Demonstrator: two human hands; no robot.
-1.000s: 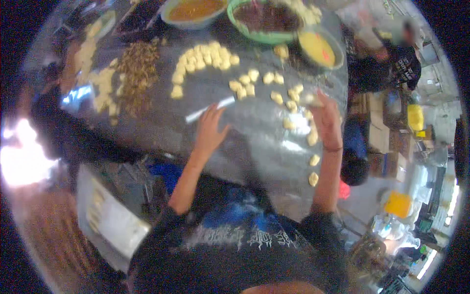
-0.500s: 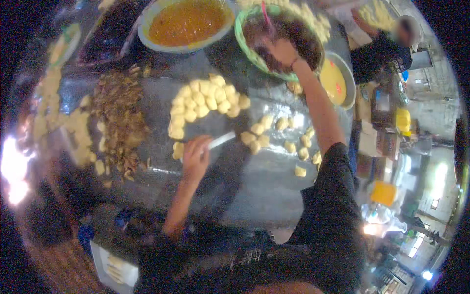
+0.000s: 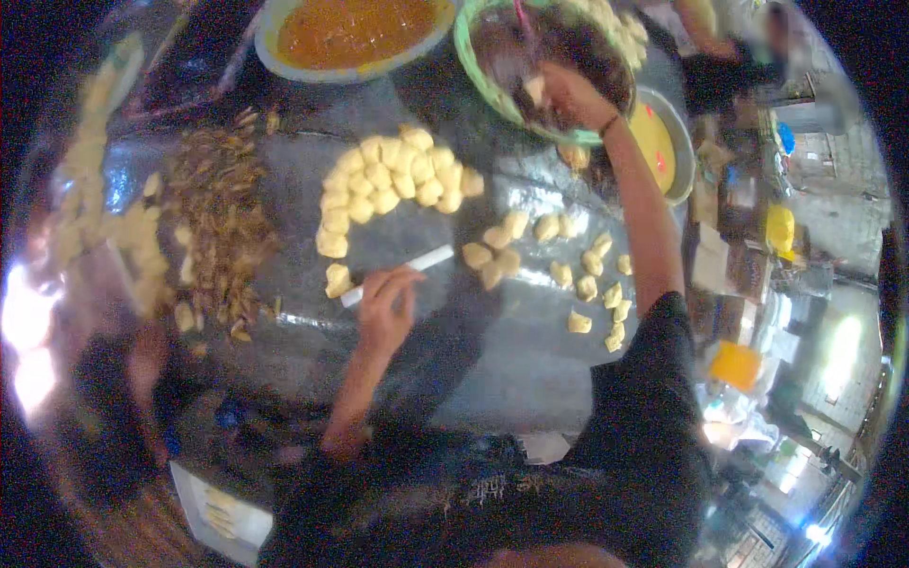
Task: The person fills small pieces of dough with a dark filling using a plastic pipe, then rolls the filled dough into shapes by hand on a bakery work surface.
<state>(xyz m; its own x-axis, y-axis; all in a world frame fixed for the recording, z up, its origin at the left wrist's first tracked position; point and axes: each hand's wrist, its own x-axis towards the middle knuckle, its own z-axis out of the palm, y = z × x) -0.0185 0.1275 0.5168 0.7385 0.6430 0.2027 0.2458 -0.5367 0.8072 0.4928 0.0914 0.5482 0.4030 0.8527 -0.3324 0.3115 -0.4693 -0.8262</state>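
My left hand is over the dark worktop, fingers curled round a thin white rolling pin that sticks out on both sides. My right hand reaches into a green-rimmed bowl of dark brown filling. A small pale piece, perhaps dough, is at its bent fingertips; blur hides its exact kind. A pink handle stands up from the filling. Beyond the rolling pin, rounded dough pieces lie in a curved cluster, and one dough piece sits by its left end.
More small dough pieces lie scattered at the right. Brown-coated scraps are heaped at the left. A basin of orange liquid stands at the back, and a metal bowl of yellow liquid at the right. Another person is at the far right.
My right hand has shifted slightly right within the bowl, and the pale piece now shows at its fingers. My left hand has moved a little nearer; the rolling pin's left end now shows.
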